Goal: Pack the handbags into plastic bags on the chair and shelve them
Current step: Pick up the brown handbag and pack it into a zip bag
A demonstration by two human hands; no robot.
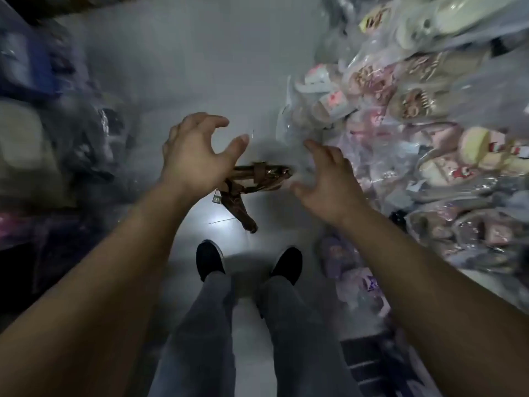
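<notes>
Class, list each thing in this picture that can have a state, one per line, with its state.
left hand: open, fingers spread, holds nothing.
right hand: open, fingers spread, holds nothing.
brown handbag: between the hands, not gripped, strap trailing loose; cannot tell whether it is on the floor or in the air.
bagged handbags: wrapped in clear plastic, piled at the right.

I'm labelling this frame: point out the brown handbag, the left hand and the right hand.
brown handbag (269,179), head view, its body.
left hand (194,159), head view, back of hand.
right hand (329,179), head view, back of hand.
</notes>
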